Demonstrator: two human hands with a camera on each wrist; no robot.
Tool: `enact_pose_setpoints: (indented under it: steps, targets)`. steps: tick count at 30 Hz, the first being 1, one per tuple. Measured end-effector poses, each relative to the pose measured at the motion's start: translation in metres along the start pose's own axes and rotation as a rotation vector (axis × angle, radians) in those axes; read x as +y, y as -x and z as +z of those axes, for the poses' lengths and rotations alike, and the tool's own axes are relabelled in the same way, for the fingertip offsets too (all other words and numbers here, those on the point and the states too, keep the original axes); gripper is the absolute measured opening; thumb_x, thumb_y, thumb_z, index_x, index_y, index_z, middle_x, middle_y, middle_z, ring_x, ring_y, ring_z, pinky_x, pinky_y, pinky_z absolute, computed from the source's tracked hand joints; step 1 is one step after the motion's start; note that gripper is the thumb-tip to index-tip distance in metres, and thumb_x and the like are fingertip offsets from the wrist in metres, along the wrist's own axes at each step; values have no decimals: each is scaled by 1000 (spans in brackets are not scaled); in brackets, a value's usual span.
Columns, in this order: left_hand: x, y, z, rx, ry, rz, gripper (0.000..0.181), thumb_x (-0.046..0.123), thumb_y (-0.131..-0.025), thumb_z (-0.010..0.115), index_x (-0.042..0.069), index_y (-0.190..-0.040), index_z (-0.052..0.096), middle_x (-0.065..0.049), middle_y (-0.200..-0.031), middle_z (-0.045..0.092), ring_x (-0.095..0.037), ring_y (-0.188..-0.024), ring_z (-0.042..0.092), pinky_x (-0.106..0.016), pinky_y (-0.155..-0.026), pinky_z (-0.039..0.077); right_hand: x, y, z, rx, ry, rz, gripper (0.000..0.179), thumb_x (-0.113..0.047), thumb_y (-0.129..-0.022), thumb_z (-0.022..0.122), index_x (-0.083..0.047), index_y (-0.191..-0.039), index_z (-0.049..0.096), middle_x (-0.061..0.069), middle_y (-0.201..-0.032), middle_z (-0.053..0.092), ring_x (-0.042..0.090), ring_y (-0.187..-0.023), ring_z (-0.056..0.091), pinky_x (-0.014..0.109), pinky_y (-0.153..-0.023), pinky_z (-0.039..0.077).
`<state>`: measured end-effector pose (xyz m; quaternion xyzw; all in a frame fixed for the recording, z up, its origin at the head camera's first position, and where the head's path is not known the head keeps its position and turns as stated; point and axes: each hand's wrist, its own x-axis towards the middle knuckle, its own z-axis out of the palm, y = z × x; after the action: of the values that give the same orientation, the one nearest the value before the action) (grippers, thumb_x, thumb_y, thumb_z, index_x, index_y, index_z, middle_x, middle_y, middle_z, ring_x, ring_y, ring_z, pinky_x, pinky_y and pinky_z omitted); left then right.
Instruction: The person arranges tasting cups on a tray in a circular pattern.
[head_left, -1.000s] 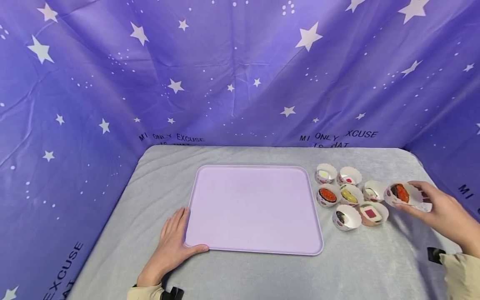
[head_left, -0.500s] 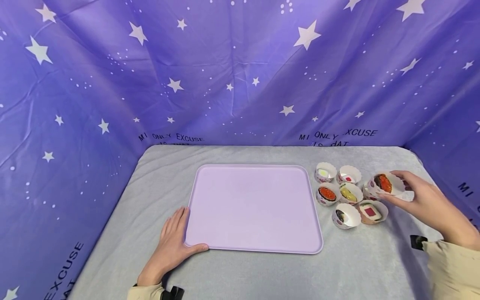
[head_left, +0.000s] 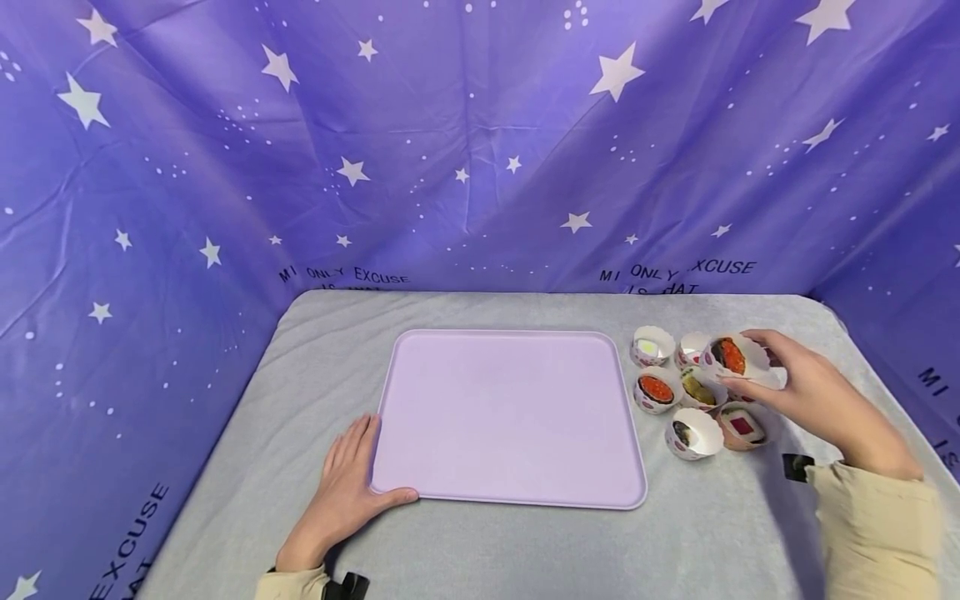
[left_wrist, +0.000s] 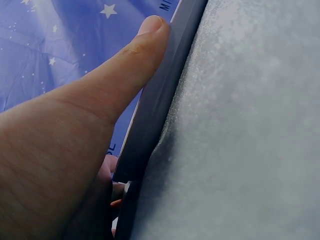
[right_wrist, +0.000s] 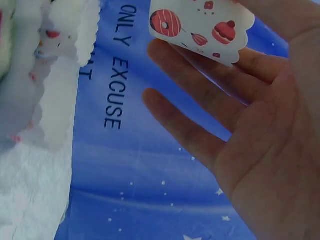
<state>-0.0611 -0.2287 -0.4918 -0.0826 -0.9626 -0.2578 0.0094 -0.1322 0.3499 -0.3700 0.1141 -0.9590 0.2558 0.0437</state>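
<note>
A flat lilac tray (head_left: 510, 417) lies on the grey cloth. My left hand (head_left: 341, 487) rests against its near left corner, fingers straight along the left side and thumb on the front edge. In my right hand (head_left: 813, 387) is a white paper cup (head_left: 756, 357) holding a piece of sushi topped with orange roe (head_left: 729, 355). Thumb and fingers grip that cup from its right side, above the other cups. The right wrist view shows donut and cupcake prints on the held paper cup (right_wrist: 200, 30). One cup beneath it is mostly hidden.
Several paper cups with food stand close together right of the tray: one with orange roe (head_left: 656, 390), one with a yellow topping (head_left: 699, 390), one with a dark piece (head_left: 693, 433), one with a red square (head_left: 742, 426). A purple star-printed curtain (head_left: 465, 150) rises behind.
My right hand has carried the roe sushi cup leftward and slightly up, from the right of the group to over it. My left hand and the tray have stayed in place.
</note>
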Motion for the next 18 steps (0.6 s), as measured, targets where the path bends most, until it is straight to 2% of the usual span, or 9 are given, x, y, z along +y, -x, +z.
enact_pose_setpoints:
  steps: [12,18]
  targets:
    - [2,1,-1,-3,16,-1,124,69,-68,78,2,-157,22,-24,-160,24,-41,-148,20,-60,-117,11,-26,-16,11,-63,-22,-26,72,-38,-89,75,-1,-142,44,27,-127,54,46,-111,52,62,-83,44]
    - [1,0,0,5,10,7,123,69,-69,77,2,-157,22,-24,-159,25,-41,-147,21,-60,-116,12,-38,-22,19,-87,-53,-38,73,-41,-90,73,-3,-144,43,23,-136,53,41,-115,51,60,-87,44]
